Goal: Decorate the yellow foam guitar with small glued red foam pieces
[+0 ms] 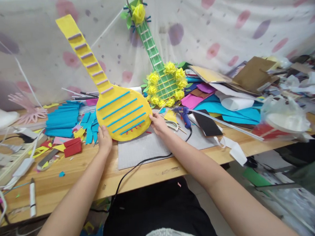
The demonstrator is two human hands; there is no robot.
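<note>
Wooden table (147, 174) (cluttered) bears grey board (133, 154), pen (32, 198).

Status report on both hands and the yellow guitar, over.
Left grip and right grip holding yellow guitar by its rounded body. Guitar tilted, leaning left. Blue glue gun close by, black cord crossing grey board.

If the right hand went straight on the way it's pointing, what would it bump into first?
The yellow guitar shape, whose edge the right hand appears to grip; exact depth is hard to judge.
</note>
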